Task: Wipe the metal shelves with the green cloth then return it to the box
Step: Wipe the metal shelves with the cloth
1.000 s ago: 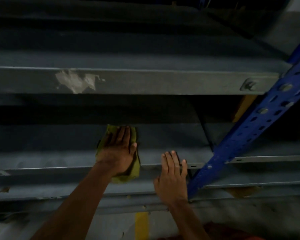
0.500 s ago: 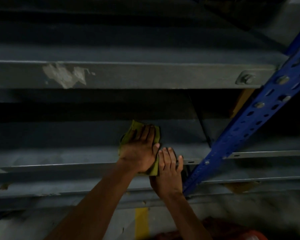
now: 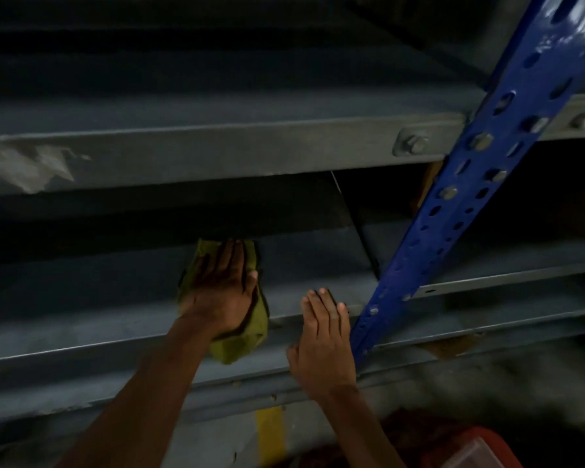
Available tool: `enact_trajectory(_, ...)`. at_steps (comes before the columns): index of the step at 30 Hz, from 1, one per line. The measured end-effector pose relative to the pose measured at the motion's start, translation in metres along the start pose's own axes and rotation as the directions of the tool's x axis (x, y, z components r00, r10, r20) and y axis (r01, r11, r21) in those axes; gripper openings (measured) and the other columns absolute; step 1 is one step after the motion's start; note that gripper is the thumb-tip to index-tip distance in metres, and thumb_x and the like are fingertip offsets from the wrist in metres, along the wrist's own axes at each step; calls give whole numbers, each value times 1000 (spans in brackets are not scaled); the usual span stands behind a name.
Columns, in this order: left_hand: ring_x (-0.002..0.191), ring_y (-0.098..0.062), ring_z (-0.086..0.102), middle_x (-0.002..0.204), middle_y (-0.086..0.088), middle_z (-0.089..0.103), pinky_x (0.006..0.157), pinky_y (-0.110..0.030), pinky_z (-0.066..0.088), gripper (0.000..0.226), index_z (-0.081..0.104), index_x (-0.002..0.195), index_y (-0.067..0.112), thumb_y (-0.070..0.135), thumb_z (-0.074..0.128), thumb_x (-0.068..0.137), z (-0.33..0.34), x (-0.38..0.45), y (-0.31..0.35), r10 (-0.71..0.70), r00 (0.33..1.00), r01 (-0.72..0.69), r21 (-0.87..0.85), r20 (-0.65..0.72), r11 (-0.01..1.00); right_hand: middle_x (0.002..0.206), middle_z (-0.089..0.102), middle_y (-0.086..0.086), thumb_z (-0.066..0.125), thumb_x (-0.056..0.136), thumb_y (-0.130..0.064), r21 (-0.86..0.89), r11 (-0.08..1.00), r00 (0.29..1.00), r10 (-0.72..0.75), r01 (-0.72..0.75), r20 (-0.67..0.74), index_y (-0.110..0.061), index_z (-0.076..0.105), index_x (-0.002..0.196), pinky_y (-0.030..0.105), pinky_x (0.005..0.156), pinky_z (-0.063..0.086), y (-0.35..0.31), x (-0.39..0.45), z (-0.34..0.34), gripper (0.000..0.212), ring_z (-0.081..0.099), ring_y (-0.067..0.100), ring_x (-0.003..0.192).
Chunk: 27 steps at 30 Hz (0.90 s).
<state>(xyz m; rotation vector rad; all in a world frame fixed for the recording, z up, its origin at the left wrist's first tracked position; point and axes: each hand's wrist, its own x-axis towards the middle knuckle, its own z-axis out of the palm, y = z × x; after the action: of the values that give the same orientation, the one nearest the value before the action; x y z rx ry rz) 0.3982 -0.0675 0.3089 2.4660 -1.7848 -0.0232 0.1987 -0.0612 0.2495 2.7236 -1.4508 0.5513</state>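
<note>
The green cloth (image 3: 242,341) lies flat on the lower grey metal shelf (image 3: 81,298). My left hand (image 3: 220,292) presses down on it, palm flat, fingers pointing into the shelf; most of the cloth is hidden under the hand. My right hand (image 3: 325,336) rests flat on the shelf's front edge, fingers together, beside the blue post and apart from the cloth. It holds nothing. An upper grey shelf beam (image 3: 217,150) runs across above.
A blue perforated upright post (image 3: 460,201) slants from top right down to the shelf edge right of my right hand. A red box corner (image 3: 477,447) shows at the bottom right. A yellow floor line (image 3: 271,434) runs below the shelf.
My left hand slid the cloth right until it met my right hand, then back left, leaving a gap. The view has shifted, so the blue post looks larger.
</note>
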Motion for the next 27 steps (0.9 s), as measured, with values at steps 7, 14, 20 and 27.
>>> enact_trajectory(7,146,-19,-1,160,-4,-1,118,-38,-2,67,-2,151,16,50,9,95,8,20,31,70,998,-69,-35,5,997,144,32,14,48,69,-29,4,1000,999,13,-13,-36,0,31,137,47,116,5,-3,3,7,76,24,31,139)
enact_trajectory(14,145,-25,14,158,-8,18,118,-40,5,66,12,151,15,49,13,94,-1,-3,56,200,980,-200,-25,-6,979,142,34,11,64,66,-39,44,999,1000,22,-21,-6,-3,33,137,47,116,6,-3,4,8,85,28,31,137)
enact_trajectory(20,124,-25,53,136,-5,56,108,-36,35,62,49,136,15,54,28,92,0,-8,27,200,978,-202,-27,-53,979,135,53,6,77,58,-27,75,991,994,107,-108,12,-11,41,129,31,115,7,13,3,-12,81,32,19,133)
enact_trajectory(27,146,-21,9,159,-6,12,117,-36,-3,89,11,150,13,57,-11,76,-3,24,22,133,991,-134,-62,-8,989,130,58,11,82,50,-23,52,982,983,180,-181,34,-7,40,128,30,113,7,28,-1,-19,90,35,20,128)
